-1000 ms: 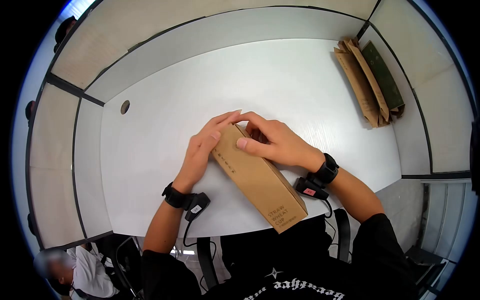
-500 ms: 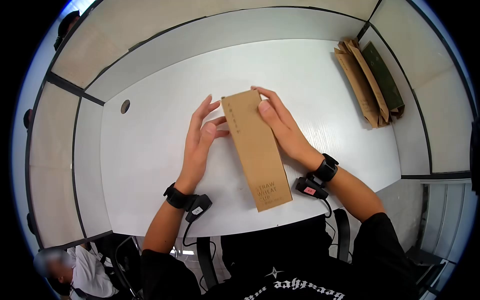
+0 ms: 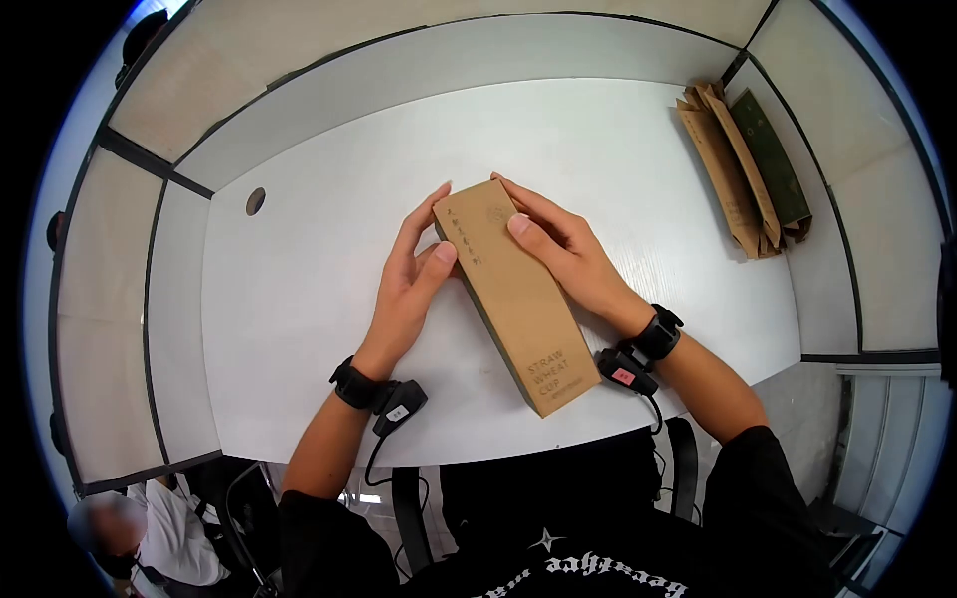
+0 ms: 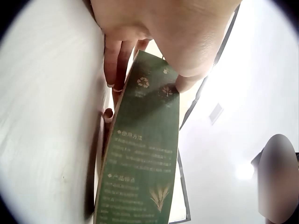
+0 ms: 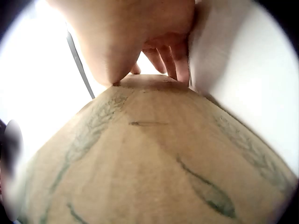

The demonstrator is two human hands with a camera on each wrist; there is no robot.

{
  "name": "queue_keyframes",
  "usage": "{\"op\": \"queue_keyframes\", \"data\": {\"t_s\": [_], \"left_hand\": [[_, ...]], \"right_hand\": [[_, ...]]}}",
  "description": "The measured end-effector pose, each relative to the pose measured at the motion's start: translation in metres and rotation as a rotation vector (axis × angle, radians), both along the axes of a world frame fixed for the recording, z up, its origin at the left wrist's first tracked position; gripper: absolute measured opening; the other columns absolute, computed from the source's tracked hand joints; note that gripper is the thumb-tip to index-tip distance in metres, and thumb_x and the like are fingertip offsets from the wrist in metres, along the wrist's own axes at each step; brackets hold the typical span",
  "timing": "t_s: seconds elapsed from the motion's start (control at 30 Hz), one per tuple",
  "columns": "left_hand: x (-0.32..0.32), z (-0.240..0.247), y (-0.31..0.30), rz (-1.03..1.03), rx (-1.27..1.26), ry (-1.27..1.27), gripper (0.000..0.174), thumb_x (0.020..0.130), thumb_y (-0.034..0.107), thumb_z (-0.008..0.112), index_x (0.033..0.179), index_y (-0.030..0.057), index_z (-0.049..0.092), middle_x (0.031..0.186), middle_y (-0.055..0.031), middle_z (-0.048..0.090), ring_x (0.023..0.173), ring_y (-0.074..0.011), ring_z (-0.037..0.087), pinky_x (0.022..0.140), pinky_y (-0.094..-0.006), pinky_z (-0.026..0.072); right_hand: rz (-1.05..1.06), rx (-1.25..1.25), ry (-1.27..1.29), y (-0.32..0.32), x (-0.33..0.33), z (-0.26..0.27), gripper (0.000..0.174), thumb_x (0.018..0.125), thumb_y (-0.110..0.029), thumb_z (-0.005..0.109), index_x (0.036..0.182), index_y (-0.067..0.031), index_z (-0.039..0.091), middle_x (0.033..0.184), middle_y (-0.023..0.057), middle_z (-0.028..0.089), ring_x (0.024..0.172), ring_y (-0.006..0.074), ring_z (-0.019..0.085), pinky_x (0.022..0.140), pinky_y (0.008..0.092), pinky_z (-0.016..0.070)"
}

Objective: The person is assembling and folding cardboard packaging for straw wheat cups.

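A long brown cardboard box (image 3: 518, 299) lies between both hands, tilted lengthwise, its printed end towards the body. My left hand (image 3: 404, 289) grips its far left edge, thumb on the upper edge and fingers at the side. My right hand (image 3: 578, 264) holds the far right part, thumb on the top face, fingers round the far corner. The left wrist view shows the box's green side (image 4: 145, 126) with pale print, the thumb at its edge. In the right wrist view a brown side (image 5: 145, 149) with green leaf drawings runs towards the fingers (image 5: 180, 63).
Folded brown paper bags (image 3: 733, 179) and a dark green one (image 3: 773, 159) stand at the back right of the white table (image 3: 329, 209), by the partition (image 3: 449, 50). A round hole (image 3: 256, 201) is in the table at the left. A seated person (image 3: 174, 533) is at the lower left.
The box has moved away from the body and turned, showing its top face more fully. My left hand came off it, then took hold of its left edge again; my right thumb stayed on top.
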State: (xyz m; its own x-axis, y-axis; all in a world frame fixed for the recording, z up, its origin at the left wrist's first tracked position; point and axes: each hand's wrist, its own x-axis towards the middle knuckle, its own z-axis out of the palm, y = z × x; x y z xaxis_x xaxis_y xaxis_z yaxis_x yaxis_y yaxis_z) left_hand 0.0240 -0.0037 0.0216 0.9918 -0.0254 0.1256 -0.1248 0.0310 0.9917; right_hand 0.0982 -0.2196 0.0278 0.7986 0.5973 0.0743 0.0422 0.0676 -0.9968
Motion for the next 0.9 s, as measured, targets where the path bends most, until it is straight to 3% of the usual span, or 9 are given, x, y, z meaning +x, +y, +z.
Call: {"op": "queue_keyframes", "data": {"t_s": [0.17,0.23,0.33,0.47,0.67,0.73,0.9], "left_hand": [[0.001,-0.004,0.002,0.001,-0.017,-0.004,0.054,0.108,0.029,0.061,0.154,0.0040,0.045,0.152,-0.0156,0.051,0.121,-0.0228,0.064,0.097,-0.0363,0.0543],[0.001,-0.006,0.004,-0.014,-0.026,0.010,0.052,0.108,0.028,0.061,0.152,0.0036,0.046,0.151,-0.0150,0.051,0.121,-0.0225,0.064,0.095,-0.0361,0.0546],[0.002,-0.009,0.006,-0.030,-0.044,0.024,0.049,0.108,0.026,0.062,0.149,0.0030,0.048,0.150,-0.0140,0.052,0.120,-0.0220,0.064,0.094,-0.0356,0.0548],[0.001,-0.008,0.006,-0.038,-0.054,0.036,0.048,0.108,0.026,0.060,0.148,0.0026,0.048,0.147,-0.0133,0.054,0.120,-0.0202,0.063,0.093,-0.0349,0.0546],[0.000,-0.005,0.008,-0.085,0.002,0.066,0.054,0.111,0.040,0.052,0.151,0.0040,0.050,0.147,-0.0118,0.057,0.126,-0.0195,0.058,0.102,-0.0352,0.0498],[-0.001,0.000,0.006,-0.108,0.023,0.052,0.064,0.108,0.048,0.052,0.156,0.0052,0.047,0.150,-0.0118,0.055,0.131,-0.0214,0.055,0.108,-0.0361,0.0462],[0.001,-0.004,0.007,-0.137,0.046,0.009,0.075,0.104,0.056,0.056,0.159,0.0067,0.044,0.150,-0.0132,0.055,0.137,-0.0227,0.051,0.111,-0.0379,0.0433]], "right_hand": [[0.022,-0.034,0.020,-0.003,0.001,0.001,0.058,0.110,-0.034,0.058,0.160,-0.0079,0.046,0.142,0.0140,0.063,0.114,0.0187,0.067,0.099,0.0343,0.0539],[0.042,-0.076,0.024,-0.005,0.003,0.002,0.058,0.109,-0.034,0.059,0.159,-0.0082,0.047,0.142,0.0138,0.064,0.112,0.0189,0.067,0.098,0.0347,0.0545],[0.041,-0.035,0.013,-0.004,0.000,0.000,0.054,0.112,-0.030,0.054,0.162,-0.0121,0.044,0.141,0.0128,0.062,0.122,0.0170,0.062,0.104,0.0335,0.0497],[0.023,-0.074,0.007,-0.004,-0.001,0.000,0.055,0.111,-0.030,0.055,0.161,-0.0103,0.042,0.142,0.0158,0.059,0.120,0.0192,0.063,0.102,0.0352,0.0507],[0.080,-0.095,-0.020,-0.005,-0.001,-0.001,0.061,0.108,-0.034,0.060,0.160,-0.0080,0.039,0.143,0.0187,0.059,0.113,0.0203,0.066,0.098,0.0355,0.0528],[0.055,-0.102,-0.069,-0.005,-0.001,-0.005,0.072,0.105,-0.041,0.066,0.160,-0.0045,0.038,0.142,0.0220,0.061,0.105,0.0210,0.069,0.092,0.0338,0.0549],[0.056,-0.054,-0.060,-0.004,-0.003,-0.006,0.084,0.102,-0.039,0.071,0.165,-0.0041,0.027,0.143,0.0241,0.060,0.104,0.0196,0.068,0.090,0.0317,0.0544]]}}
